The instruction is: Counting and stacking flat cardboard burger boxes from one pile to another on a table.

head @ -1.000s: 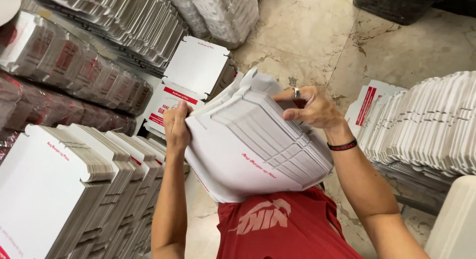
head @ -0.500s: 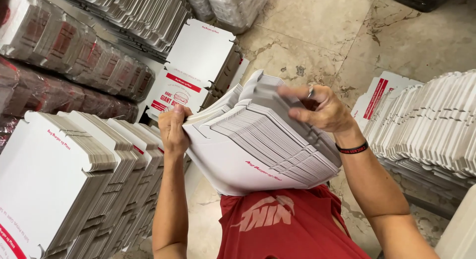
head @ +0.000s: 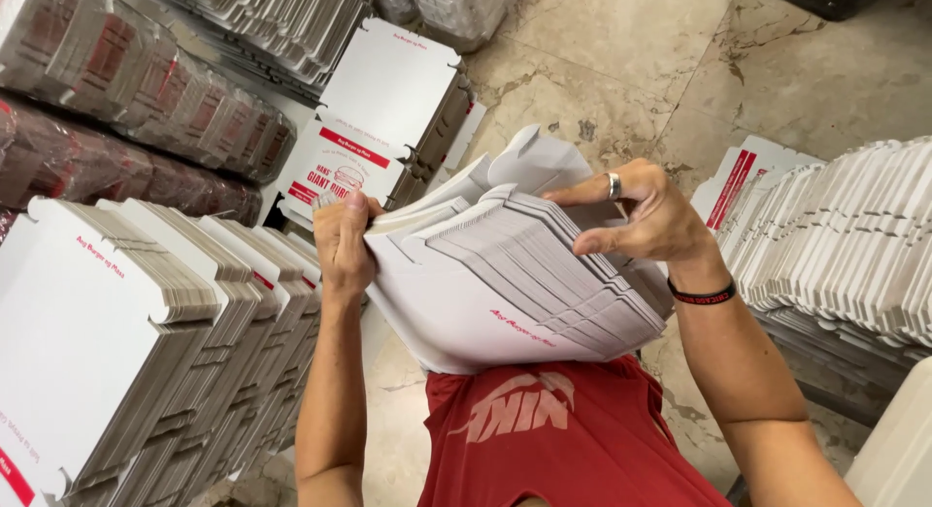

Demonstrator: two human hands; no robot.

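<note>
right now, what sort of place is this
Probably a packing or storage room for flat food boxes. Rows of white die-cut cardboard box blanks stand on a marble-look stone floor, shrink-wrapped bundles of blanks lie behind, and the left hand and right hand hold a fanned stack of white blanks.

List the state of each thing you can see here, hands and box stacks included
left hand: gripping the bundle's left edge
right hand: fingers on the bundle's top edge
bundle of flat white boxes: held up, fanned
flat box stacks at left: upright in rows
flat box stacks at right: upright, packed together
</note>
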